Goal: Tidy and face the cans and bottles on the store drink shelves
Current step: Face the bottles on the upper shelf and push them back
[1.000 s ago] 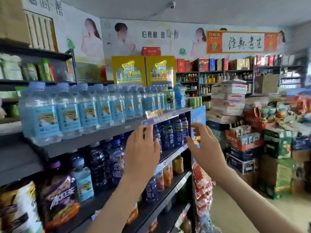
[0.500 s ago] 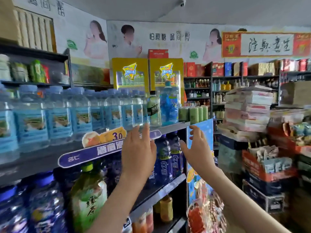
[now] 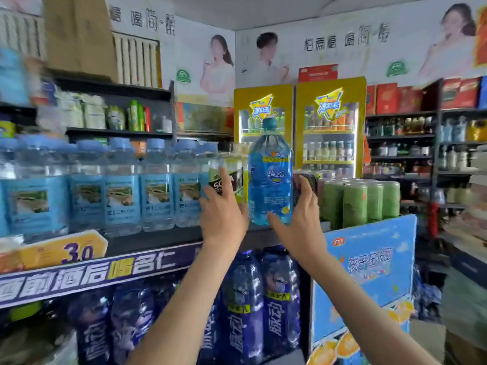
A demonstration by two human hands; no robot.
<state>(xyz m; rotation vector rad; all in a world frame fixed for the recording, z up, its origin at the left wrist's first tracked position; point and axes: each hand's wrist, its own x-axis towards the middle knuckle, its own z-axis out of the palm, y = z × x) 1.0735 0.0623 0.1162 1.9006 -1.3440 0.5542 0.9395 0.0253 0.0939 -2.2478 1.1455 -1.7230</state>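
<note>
A tall bright-blue drink bottle [image 3: 270,175] with a blue cap stands at the right end of the upper drink shelf [image 3: 158,238]. My left hand [image 3: 224,212] is raised just left of it with fingers extended, in front of a soda bottle with a black label [image 3: 226,180]. My right hand [image 3: 297,219] is at the blue bottle's lower right, fingers straight and thumb near its base. Whether either hand touches the bottle is unclear. A row of clear water bottles with blue labels [image 3: 121,188] fills the shelf to the left. Dark blue bottles [image 3: 250,306] stand on the shelf below.
Green cans [image 3: 358,201] stand right of the blue bottle above a blue cardboard display [image 3: 369,272]. A yellow price tag [image 3: 66,250] sits on the shelf edge. Two yellow drink fridges [image 3: 329,127] stand behind. More shelving runs along the right wall.
Both hands have risen from the shelf edge to either side of the blue bottle. The camera has moved closer and higher toward the upper shelf.
</note>
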